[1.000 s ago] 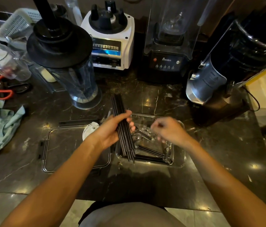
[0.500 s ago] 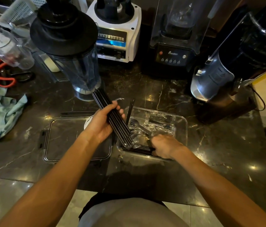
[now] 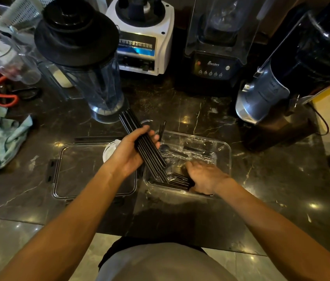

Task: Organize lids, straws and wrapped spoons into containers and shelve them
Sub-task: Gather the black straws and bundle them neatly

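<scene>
We note the left hand (image 3: 128,154) gripping a straw bundle (image 3: 142,146) pointing to eleven o'clock; the right hand (image 3: 204,176) grasps straws (image 3: 177,180) in the tub (image 3: 226,155).

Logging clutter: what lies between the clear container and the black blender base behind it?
In the head view, only bare marble counter separates clear container from black blender base.

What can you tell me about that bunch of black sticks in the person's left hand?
They look like a bundle of black drinking straws, thin, straight and matte, likely plastic. The left hand grips them around the middle, thumb on top. The bundle slants: its upper ends point toward the base of the blender jar, its lower ends dip into the clear plastic container, meeting more straws lying flat there by the right hand.
</scene>
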The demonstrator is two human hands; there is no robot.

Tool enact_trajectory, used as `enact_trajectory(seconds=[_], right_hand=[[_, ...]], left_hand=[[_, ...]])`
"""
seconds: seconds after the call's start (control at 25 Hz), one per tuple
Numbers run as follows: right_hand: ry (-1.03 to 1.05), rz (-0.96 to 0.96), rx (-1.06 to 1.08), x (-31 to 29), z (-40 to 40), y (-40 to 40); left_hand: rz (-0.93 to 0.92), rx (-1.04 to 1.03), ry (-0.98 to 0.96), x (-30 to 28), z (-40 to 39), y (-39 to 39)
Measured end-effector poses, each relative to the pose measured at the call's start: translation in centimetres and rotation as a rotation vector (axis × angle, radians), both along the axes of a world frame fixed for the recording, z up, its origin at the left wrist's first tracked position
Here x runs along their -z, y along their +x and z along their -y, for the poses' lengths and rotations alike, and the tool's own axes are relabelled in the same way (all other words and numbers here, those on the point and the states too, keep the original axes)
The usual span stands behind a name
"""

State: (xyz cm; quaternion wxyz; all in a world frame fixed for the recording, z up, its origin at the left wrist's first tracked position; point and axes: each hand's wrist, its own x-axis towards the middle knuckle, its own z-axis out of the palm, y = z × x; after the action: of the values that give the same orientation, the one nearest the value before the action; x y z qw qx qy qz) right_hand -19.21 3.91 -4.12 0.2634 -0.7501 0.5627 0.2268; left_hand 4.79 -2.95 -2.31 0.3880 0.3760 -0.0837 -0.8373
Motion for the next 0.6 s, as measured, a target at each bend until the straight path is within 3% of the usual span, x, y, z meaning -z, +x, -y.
enact_trajectory(seconds=[0.16,0.6], right_hand=[[-0.035,-0.06,-0.081,0.8,0.1,0.9],[-0.198,-0.178,-0.038,2.7,-0.1,2.1]], left_hand=[[0.004,-0.013,0.006,-0.7,-0.1,-0.2],[-0.014,-0.039,-0.047,-1.0,0.0,1.4]])
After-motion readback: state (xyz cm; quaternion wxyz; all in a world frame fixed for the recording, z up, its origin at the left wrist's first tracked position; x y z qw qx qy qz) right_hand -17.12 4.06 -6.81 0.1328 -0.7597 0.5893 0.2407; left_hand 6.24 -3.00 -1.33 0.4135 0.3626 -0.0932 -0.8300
